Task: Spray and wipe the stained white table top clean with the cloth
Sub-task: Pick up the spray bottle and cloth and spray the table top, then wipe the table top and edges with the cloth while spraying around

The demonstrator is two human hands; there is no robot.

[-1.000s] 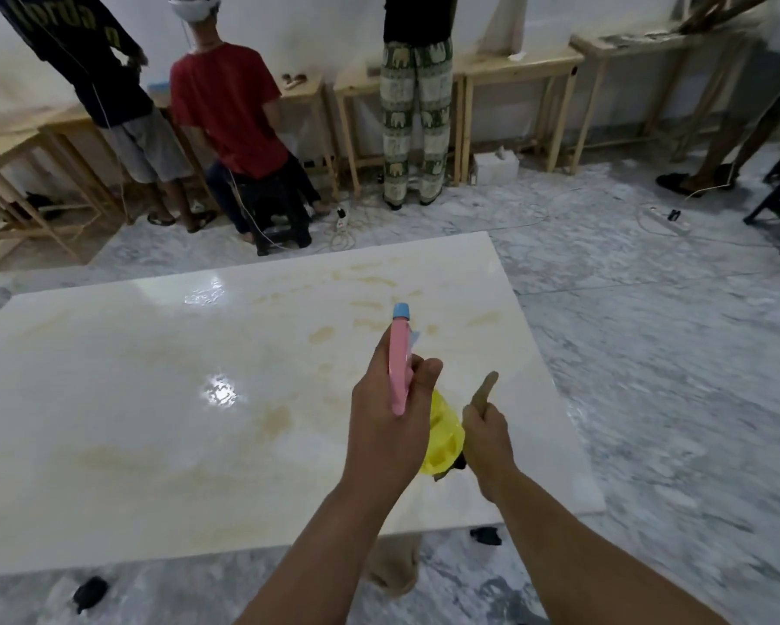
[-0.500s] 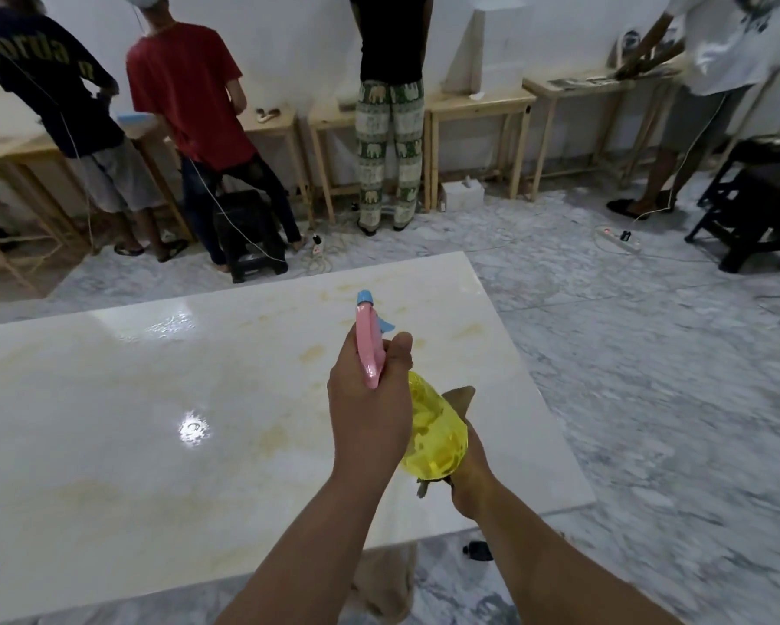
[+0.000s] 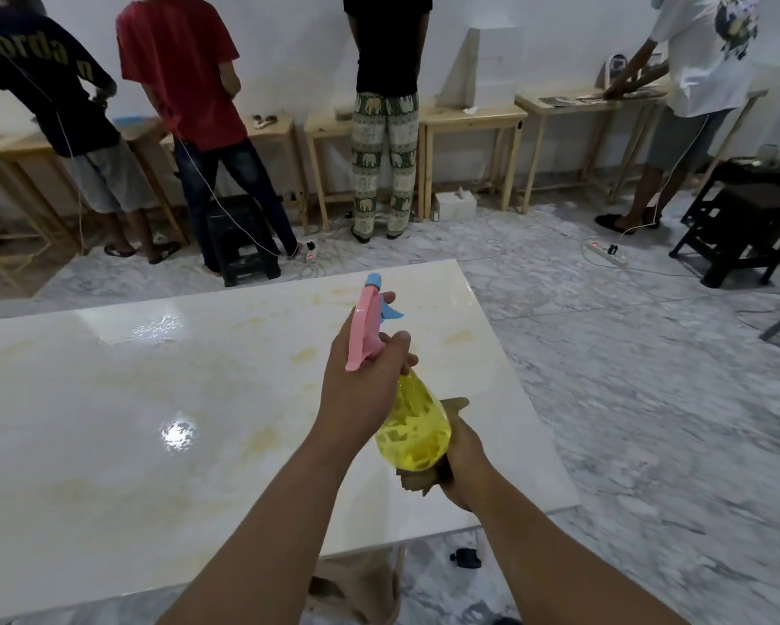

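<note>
The white glossy table top (image 3: 122, 448) carries yellowish-brown stains (image 3: 305, 354) across its middle and far right part. My left hand (image 3: 361, 385) grips the neck of a spray bottle (image 3: 413, 426) with a yellow body, a pink head and a blue nozzle, held above the table's right part and pointing away from me. One finger lies by the blue trigger. My right hand (image 3: 462, 462) is under the bottle's base and holds a tan cloth (image 3: 455, 406), mostly hidden behind the bottle.
Several people stand with their backs to me at wooden tables (image 3: 469, 117) along the far wall. A black stool (image 3: 244, 245), power strips (image 3: 604, 254) and cables lie on the marble floor. Dark stools (image 3: 748, 227) stand at right. A small black object (image 3: 467, 557) lies by the table's near edge.
The bottle has come up and tilted so its yellow body shows fully. My right hand has moved in under its base with the cloth. The view has tilted up.
</note>
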